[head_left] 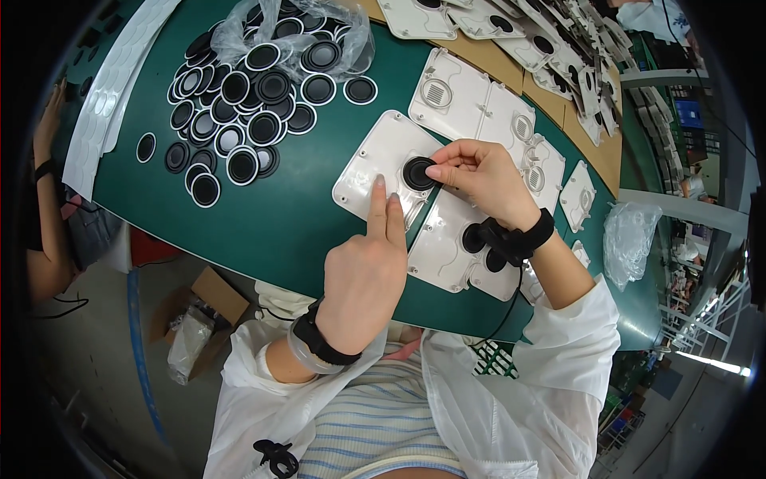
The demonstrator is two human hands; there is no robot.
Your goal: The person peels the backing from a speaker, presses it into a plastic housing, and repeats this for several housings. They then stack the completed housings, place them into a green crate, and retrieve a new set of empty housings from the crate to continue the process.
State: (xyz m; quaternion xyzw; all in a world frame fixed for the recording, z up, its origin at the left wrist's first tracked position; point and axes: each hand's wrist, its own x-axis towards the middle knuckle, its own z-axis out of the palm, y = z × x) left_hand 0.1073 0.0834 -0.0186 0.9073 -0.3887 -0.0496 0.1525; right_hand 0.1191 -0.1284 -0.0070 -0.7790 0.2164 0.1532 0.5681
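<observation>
My right hand [479,177] pinches the edge of a black round disc [416,173] with a ringed face, at the right side of a white plastic panel [367,156]. The disc sits against the panel; whether it is fixed there I cannot tell. On that same panel my left hand [371,247] rests two outstretched fingertips, left of the disc, with its other fingers folded under and nothing visibly held. Below my right wrist, another white panel [439,239] carries black discs, partly hidden by the dark wrist device.
A pile of white-rimmed black discs [263,128] lies at the far left, partly under a clear plastic bag [351,32]. White panels with round grilles [447,96] lie beyond my right hand; more are stacked on cardboard [495,57]. Another person's arm [49,191] shows at the left.
</observation>
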